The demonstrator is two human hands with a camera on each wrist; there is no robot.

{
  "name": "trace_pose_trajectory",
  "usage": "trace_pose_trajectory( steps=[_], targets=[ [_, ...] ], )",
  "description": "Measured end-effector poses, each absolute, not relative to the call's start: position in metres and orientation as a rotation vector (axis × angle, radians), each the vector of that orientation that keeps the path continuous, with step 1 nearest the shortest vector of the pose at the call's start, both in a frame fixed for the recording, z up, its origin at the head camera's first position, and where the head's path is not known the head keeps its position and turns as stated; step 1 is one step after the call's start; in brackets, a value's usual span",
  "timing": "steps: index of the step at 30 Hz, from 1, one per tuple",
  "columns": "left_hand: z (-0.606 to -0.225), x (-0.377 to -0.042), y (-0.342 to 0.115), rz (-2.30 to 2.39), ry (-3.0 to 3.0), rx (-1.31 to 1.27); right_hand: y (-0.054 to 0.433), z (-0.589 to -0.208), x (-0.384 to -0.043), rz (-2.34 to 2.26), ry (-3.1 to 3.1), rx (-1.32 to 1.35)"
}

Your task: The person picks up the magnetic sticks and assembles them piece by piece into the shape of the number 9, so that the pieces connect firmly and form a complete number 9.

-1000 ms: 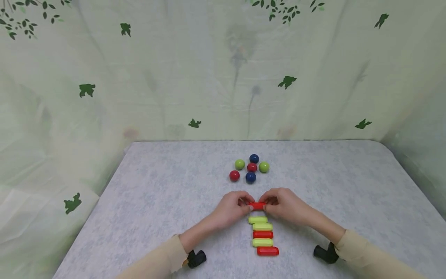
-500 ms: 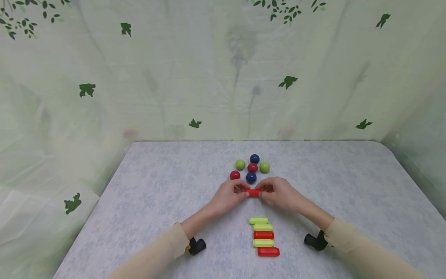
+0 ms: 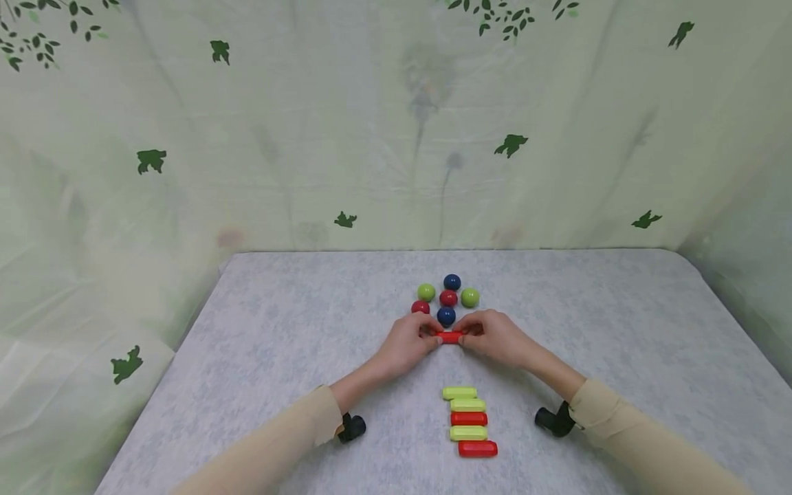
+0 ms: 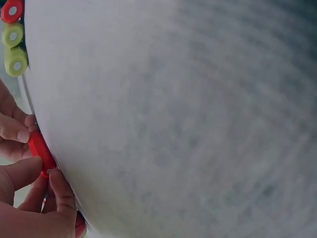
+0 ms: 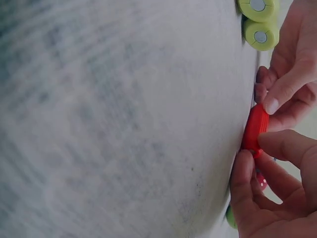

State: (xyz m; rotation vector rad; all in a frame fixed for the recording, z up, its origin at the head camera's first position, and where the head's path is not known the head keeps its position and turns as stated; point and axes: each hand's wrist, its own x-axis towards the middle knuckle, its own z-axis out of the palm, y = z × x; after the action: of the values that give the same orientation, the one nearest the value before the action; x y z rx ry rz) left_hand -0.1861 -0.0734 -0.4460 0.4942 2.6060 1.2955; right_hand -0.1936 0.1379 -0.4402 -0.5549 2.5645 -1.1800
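Note:
A short red rod (image 3: 449, 337) lies crosswise between both hands, just in front of the balls. My left hand (image 3: 405, 342) pinches its left end between thumb and fingers. At its right end my right hand (image 3: 497, 338) does the same. In the left wrist view the red rod (image 4: 41, 152) shows ridges along its side, and it is low at the table surface. Right behind the rod sits a dark blue ball (image 3: 446, 316). A red ball (image 3: 421, 307) is close to the left fingers, partly hidden by them.
Nearer the person, yellow-green rods (image 3: 467, 405) and red rods (image 3: 478, 449) form a staggered column, with metal discs in their ends. Behind the hands are more balls: green (image 3: 426, 292), red (image 3: 448, 298), blue (image 3: 452, 282) and another green (image 3: 470, 297). A patterned curtain (image 3: 371, 124) hangs behind the table.
Both hands have carried the red rod away from the column toward the balls. The left red ball has shifted slightly right and back. The other rods stay in place.

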Motion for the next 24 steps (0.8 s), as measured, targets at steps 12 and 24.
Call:
trace_pose_trajectory(
  steps=[12,24],
  targets=[
    [-0.444,-0.185,-0.074,1.252,2.654,0.487,0.160,-0.430,-0.205,-1.317,2.659,-0.381],
    [-0.444,-0.186,-0.072,1.277,2.632,0.504,0.158,-0.437,-0.234,-1.291,2.712,-0.320]
  ],
)
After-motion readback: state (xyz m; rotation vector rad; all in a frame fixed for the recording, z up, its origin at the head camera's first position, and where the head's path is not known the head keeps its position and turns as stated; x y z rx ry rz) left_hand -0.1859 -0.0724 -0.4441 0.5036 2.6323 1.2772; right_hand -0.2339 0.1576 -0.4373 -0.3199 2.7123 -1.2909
